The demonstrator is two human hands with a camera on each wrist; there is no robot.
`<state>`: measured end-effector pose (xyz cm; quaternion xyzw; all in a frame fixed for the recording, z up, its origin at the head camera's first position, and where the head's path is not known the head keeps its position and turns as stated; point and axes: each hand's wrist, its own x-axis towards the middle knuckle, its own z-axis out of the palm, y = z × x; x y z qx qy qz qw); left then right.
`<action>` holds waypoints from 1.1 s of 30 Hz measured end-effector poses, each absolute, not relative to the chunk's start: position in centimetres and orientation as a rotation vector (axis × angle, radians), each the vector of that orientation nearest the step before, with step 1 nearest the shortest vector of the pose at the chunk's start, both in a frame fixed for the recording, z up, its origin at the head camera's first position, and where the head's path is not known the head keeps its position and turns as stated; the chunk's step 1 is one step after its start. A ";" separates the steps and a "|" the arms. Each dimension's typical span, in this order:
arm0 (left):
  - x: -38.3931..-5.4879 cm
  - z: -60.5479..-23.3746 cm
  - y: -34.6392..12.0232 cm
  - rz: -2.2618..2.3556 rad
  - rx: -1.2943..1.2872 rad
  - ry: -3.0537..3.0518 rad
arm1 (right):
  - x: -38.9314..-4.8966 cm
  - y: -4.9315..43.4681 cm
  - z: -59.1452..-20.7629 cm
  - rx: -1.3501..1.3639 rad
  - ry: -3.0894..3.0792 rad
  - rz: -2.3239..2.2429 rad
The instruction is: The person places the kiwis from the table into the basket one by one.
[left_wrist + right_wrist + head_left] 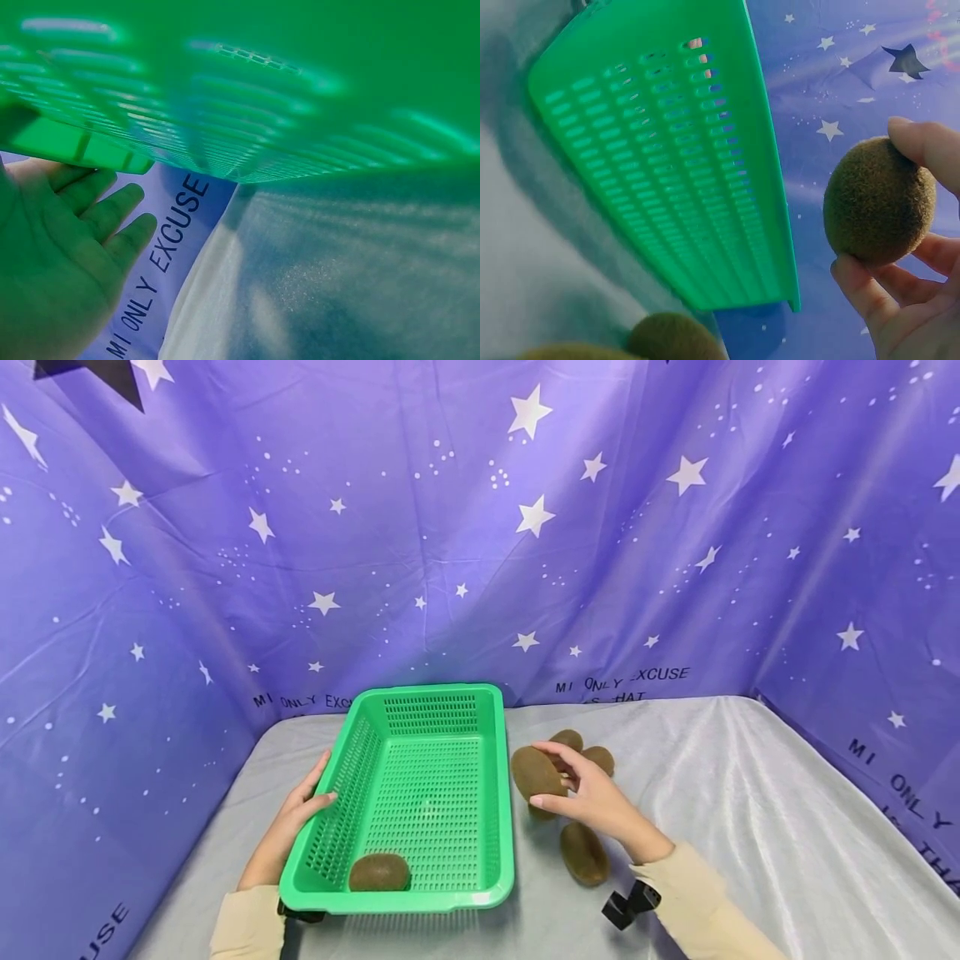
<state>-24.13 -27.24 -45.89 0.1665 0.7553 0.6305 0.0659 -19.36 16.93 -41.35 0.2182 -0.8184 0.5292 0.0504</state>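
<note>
A green plastic basket [507,827] stands on the cloth-covered table, with one brown fuzzy kiwi [379,872] lying in its near left corner. My left hand [294,818] holds the basket's left rim, the thumb over the edge and the fingers outside it; in the left wrist view that hand [60,255] appears below the rim, palm showing. Just right of the basket, my right hand [600,797] pinches another kiwi [879,201] between thumb and fingers, held up off the table. Several more kiwis lie under and around this hand, including one [585,853] close to the wrist.
Grey-white cloth [750,827] covers the table. A purple curtain [420,527] printed with stars and lettering rises behind it and along both sides. A small black device [632,903] is strapped to the right wrist.
</note>
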 end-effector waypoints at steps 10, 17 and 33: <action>-24.2 -46.0 -27.3 1.877 0.523 2.306 | -20.4 14.4 -41.3 0.727 -2.512 1.665; -24.2 -45.9 -27.3 1.904 0.467 2.273 | -20.9 12.9 -41.4 0.779 -2.516 1.733; -24.0 -45.6 -27.0 1.916 0.442 2.260 | -20.4 11.0 -40.3 0.784 -2.567 1.641</action>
